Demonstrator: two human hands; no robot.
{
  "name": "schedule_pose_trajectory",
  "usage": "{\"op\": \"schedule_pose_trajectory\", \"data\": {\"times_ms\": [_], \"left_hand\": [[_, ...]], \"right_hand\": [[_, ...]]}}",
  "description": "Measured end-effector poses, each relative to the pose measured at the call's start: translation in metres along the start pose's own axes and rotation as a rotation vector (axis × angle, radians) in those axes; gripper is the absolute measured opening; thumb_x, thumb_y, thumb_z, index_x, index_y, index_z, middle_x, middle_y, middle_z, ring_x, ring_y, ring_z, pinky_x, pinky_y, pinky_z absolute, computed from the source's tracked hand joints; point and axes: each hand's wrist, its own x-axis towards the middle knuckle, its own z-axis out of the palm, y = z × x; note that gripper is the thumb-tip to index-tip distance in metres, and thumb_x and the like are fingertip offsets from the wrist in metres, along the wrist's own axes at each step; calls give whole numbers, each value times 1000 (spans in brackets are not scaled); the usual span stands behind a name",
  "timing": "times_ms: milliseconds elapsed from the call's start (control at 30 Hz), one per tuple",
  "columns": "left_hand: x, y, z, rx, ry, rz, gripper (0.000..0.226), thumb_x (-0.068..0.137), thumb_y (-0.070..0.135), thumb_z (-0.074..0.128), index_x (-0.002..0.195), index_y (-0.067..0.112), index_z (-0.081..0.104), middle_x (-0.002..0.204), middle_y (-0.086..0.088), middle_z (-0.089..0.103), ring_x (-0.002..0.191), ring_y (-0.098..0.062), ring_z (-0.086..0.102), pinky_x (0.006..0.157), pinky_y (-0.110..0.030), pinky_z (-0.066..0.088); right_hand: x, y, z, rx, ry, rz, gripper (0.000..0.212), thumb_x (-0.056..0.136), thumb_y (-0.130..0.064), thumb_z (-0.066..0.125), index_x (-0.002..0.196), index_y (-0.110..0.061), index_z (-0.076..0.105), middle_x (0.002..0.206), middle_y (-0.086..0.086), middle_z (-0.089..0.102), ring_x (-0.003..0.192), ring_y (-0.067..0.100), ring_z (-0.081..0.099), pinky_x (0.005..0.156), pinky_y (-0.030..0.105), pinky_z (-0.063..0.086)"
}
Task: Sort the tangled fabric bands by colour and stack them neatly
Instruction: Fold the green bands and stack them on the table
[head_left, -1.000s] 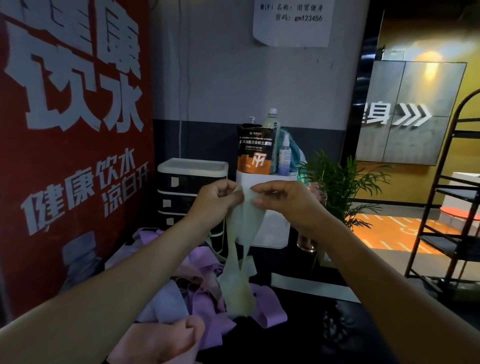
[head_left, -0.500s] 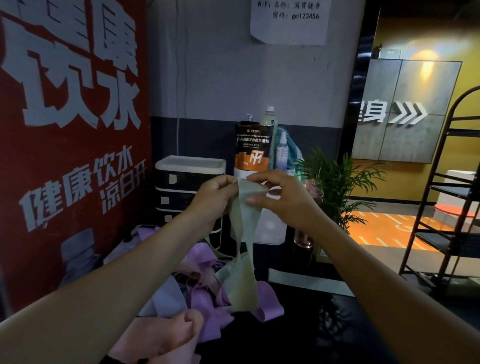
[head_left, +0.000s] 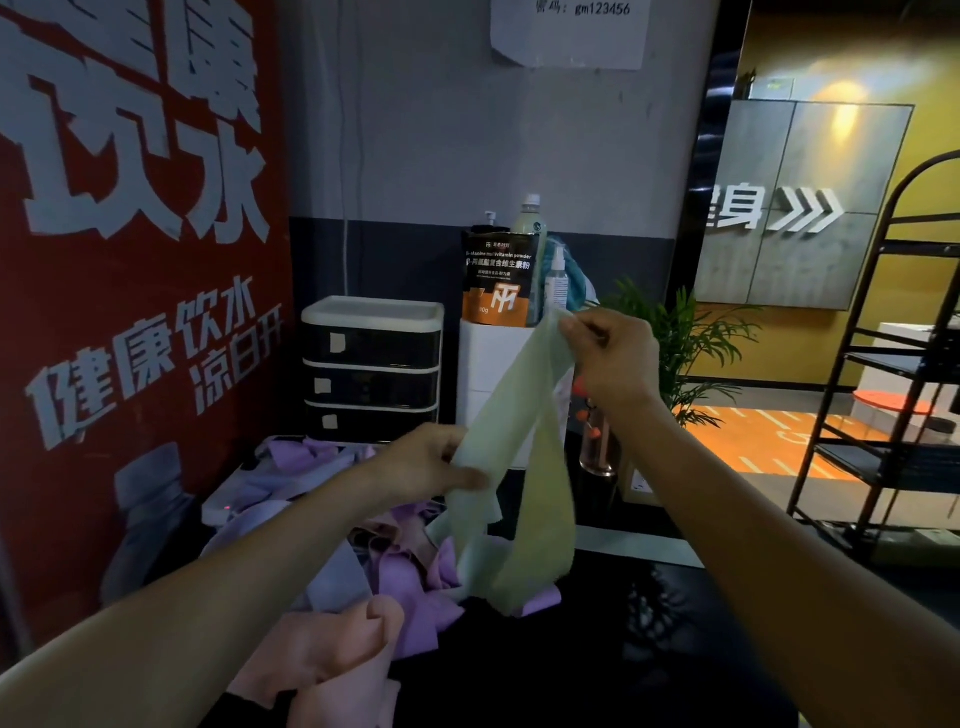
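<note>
A pale green fabric band hangs as a loop above the dark table. My right hand pinches its top end, raised high. My left hand grips the band's left strand lower down. The loop's bottom reaches the table beside a tangled pile of purple bands. Lavender-grey bands lie further left in the same pile. A pink band lies bunched at the near edge, under my left forearm.
A black three-drawer unit and a white box with a supplement pouch and bottles stand behind the pile. A potted plant and a glass bottle sit at the right. A red poster wall bounds the left; a black rack stands far right.
My left hand slid down the green band from beside the right hand to a lower point. My right hand lifted and moved right, stretching the band open into a loop.
</note>
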Motion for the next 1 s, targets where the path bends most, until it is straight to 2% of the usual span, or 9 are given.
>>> {"op": "schedule_pose_trajectory", "data": {"times_ms": [100, 233, 333, 400, 567, 667, 767, 900, 1000], "left_hand": [[1, -30, -8, 182, -15, -66, 7, 83, 12, 69, 85, 5, 67, 87, -15, 68, 77, -19, 59, 73, -41, 48], [-5, -49, -12, 230, -36, -106, 41, 91, 35, 57, 62, 8, 45, 60, -2, 42, 56, -10, 39, 60, -30, 33], [-9, -48, -13, 164, -35, -98, 68, 80, 63, 53, 79, -5, 56, 75, -11, 56, 72, -18, 50, 73, -34, 40], [-13, -45, -13, 88, -104, -159, 64, 81, 59, 59, 96, -4, 60, 88, -11, 65, 80, -20, 55, 77, -35, 41], [-18, -54, -19, -48, -251, -199, 47, 67, 20, 75, 110, 13, 59, 104, -5, 69, 92, -18, 59, 78, -38, 40], [-16, -54, -20, -137, -91, -202, 18, 76, 19, 75, 89, 18, 64, 85, 2, 69, 73, -12, 59, 61, -28, 45], [-11, -51, -20, -108, 161, -233, 16, 85, 19, 66, 75, 14, 54, 68, 0, 52, 52, -6, 44, 44, -18, 38], [2, -54, -21, 219, 444, -228, 24, 94, 27, 52, 73, 18, 44, 72, 0, 51, 73, -19, 47, 61, -31, 37], [8, -52, -20, 213, 446, -287, 24, 97, 35, 43, 80, 17, 41, 79, -7, 53, 76, -22, 50, 65, -33, 38]], "right_hand": [[0, 9, -5, 12, 48, 55, 24, 91, -21, 58, 84, -2, 70, 81, 14, 67, 72, 24, 57, 68, 35, 49], [5, 23, -7, 9, 131, 171, 22, 92, -22, 57, 84, -5, 70, 78, 9, 65, 70, 16, 54, 62, 26, 43], [5, 33, -8, -22, 181, 234, 21, 92, -21, 57, 80, -8, 68, 68, 4, 57, 62, 15, 48, 48, 14, 35], [3, 39, -11, 1, 208, 278, 18, 93, -19, 56, 86, -10, 69, 73, 5, 58, 57, 12, 47, 39, 7, 31], [2, 54, -20, -38, 238, 330, 20, 92, -19, 56, 97, -6, 71, 88, 9, 66, 66, 13, 50, 47, 10, 33], [-1, 59, -25, -31, 235, 358, 20, 93, -17, 55, 99, -5, 70, 83, 7, 61, 56, 10, 47, 38, 5, 31], [-4, 61, -27, -1, 217, 361, 19, 93, -16, 55, 97, -4, 70, 80, 10, 62, 53, 11, 48, 41, 8, 36], [-7, 62, -22, 9, 190, 349, 20, 92, -17, 57, 98, -3, 71, 79, 9, 60, 53, 7, 46, 34, 4, 30], [-6, 62, -19, 19, 197, 353, 19, 92, -17, 58, 99, -5, 71, 84, 11, 63, 56, 6, 47, 34, 3, 30]]}}
